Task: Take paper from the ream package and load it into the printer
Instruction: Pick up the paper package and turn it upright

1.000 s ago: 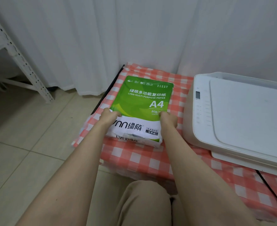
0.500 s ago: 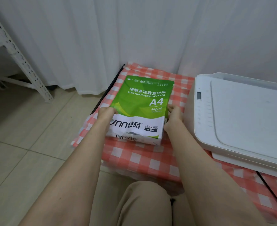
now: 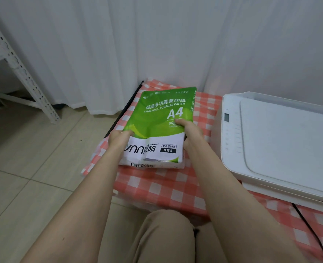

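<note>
Grip: our left hand point(image 3: 118, 138) and right hand point(image 3: 192, 133) are clasping the ream package point(image 3: 162, 118) at its near end.
Axis: it's pointing away from us on the checked cloth point(image 3: 156, 188).
Printer point(image 3: 280, 139): we're seeing it rightward, right hand nearer.

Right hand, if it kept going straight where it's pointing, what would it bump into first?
The right hand grips the A4 paper ream, so it would shove that first; beyond lies the white curtain, though depth is unclear.

Ream package point(image 3: 162, 118) left of printer point(image 3: 282, 141)
</note>
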The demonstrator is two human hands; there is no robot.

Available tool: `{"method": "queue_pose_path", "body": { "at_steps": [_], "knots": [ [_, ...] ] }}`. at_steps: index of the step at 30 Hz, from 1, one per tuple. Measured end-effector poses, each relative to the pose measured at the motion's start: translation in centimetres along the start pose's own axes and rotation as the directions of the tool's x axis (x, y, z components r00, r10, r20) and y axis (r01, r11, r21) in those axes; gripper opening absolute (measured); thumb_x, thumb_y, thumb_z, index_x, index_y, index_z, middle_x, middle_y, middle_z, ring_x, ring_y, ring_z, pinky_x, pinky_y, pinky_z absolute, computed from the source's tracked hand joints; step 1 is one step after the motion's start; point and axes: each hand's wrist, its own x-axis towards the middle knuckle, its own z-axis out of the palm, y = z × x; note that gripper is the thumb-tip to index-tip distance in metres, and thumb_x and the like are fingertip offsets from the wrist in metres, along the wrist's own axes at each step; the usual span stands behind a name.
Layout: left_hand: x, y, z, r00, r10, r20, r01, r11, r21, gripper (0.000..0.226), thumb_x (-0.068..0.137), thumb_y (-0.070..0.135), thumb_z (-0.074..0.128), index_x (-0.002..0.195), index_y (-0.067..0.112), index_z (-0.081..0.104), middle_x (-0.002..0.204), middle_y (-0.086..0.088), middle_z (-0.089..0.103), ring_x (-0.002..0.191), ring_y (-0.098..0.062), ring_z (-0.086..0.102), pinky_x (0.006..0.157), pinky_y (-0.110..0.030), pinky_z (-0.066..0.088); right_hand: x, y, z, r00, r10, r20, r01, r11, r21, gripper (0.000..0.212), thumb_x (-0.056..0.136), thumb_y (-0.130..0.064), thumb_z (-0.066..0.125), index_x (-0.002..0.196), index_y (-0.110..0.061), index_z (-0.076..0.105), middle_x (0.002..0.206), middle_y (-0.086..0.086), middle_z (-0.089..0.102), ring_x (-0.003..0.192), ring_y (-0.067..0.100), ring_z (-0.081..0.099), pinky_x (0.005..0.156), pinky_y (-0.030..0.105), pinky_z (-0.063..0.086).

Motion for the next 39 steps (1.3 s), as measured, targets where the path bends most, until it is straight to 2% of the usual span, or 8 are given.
{"method": "queue_pose_path", "body": {
  "at_steps": [4,7,9,11,13,17,25,39],
  "knots": [
    [-0.7,0.6,-0.3,1.000,0.015,0.020,-0.015,1.000,0.013,0.035,0.085,0.033,0.063,0.066,0.013,0.042,0.082,-0.006,0.046,0.061,-0.019,0.045,0.057,-0.026,0.032,-0.7,-0.7,-0.3,0.995,-0.037,0.098,0.035,0.999,0.021,0.046,0.066,0.003,0.073,0.112,0.001,0.063,0.107,0.023,0.070,0.092,0.038,0.070,0.082,0.056,0.055],
    [-1.2,0.8,-0.9,0.979,-0.049,0.197,0.043,0.998,0.037,0.068,0.073,0.065,0.061,0.117,0.013,0.056,0.122,-0.002,0.052,0.110,-0.023,0.054,0.096,-0.033,0.040,-2.2,-1.9,-0.7,0.984,-0.074,0.162,0.073,0.997,0.012,0.056,0.054,0.000,0.075,0.109,0.003,0.064,0.101,0.022,0.071,0.088,0.039,0.070,0.082,0.059,0.054],
    [-1.1,0.3,-1.5,0.961,-0.077,0.267,0.084,0.996,-0.014,0.071,0.064,0.072,0.065,0.114,0.021,0.063,0.114,-0.002,0.070,0.105,-0.023,0.064,0.099,-0.043,0.044,-3.2,-2.4,-1.2,0.975,-0.096,0.202,0.103,0.994,-0.026,0.055,0.053,0.000,0.074,0.107,0.004,0.063,0.093,0.021,0.071,0.078,0.035,0.069,0.080,0.057,0.055],
    [-2.1,0.1,-1.9,0.939,-0.064,0.337,0.123,0.980,-0.158,0.031,0.080,0.052,0.065,0.090,0.023,0.066,0.079,-0.002,0.077,0.071,-0.020,0.073,0.081,-0.042,0.053,-4.0,-2.8,-1.9,0.960,-0.119,0.252,0.139,0.988,-0.064,0.039,0.060,0.005,0.069,0.099,0.002,0.065,0.084,0.016,0.070,0.066,0.030,0.068,0.072,0.045,0.059],
    [-3.2,0.0,-1.9,0.944,-0.039,0.328,0.127,0.959,-0.251,0.016,0.084,0.036,0.066,0.087,0.020,0.065,0.088,-0.008,0.075,0.068,-0.023,0.071,0.077,-0.043,0.054,-4.6,-3.1,-2.6,0.943,-0.148,0.298,0.179,0.981,-0.079,0.031,0.064,0.011,0.064,0.091,-0.004,0.065,0.080,0.013,0.070,0.062,0.028,0.067,0.067,0.040,0.058],
    [-4.1,-0.2,-1.6,0.976,0.048,0.213,0.053,0.894,-0.445,0.026,0.081,0.024,0.071,0.104,0.016,0.062,0.107,-0.013,0.068,0.085,-0.025,0.068,0.086,-0.048,0.053,-6.0,-4.3,-2.6,0.891,-0.229,0.391,0.304,0.942,-0.142,0.042,0.066,0.013,0.058,0.102,-0.008,0.058,0.084,0.010,0.066,0.066,0.025,0.064,0.066,0.038,0.056],
    [-5.8,0.0,-2.4,0.972,0.232,0.044,-0.184,0.859,-0.478,0.044,0.080,0.005,0.070,0.122,0.009,0.055,0.113,-0.007,0.062,0.081,-0.012,0.062,0.058,-0.009,0.051,-9.7,-7.8,-3.4,0.819,-0.430,0.379,0.516,0.842,-0.160,0.040,0.076,-0.013,0.075,0.111,-0.007,0.057,0.099,0.006,0.070,0.077,0.016,0.070,0.073,0.031,0.058],
    [-8.7,0.7,-2.2,0.947,0.297,0.120,-0.211,0.859,-0.466,0.045,0.073,-0.010,0.070,0.113,0.005,0.055,0.111,-0.012,0.062,0.095,-0.027,0.061,0.069,-0.023,0.054,-15.1,-7.9,-6.9,0.788,-0.533,0.308,0.579,0.812,-0.075,0.027,0.074,-0.008,0.076,0.099,-0.010,0.065,0.082,-0.004,0.070,0.063,0.001,0.070,0.054,0.016,0.053]
  ]
}}
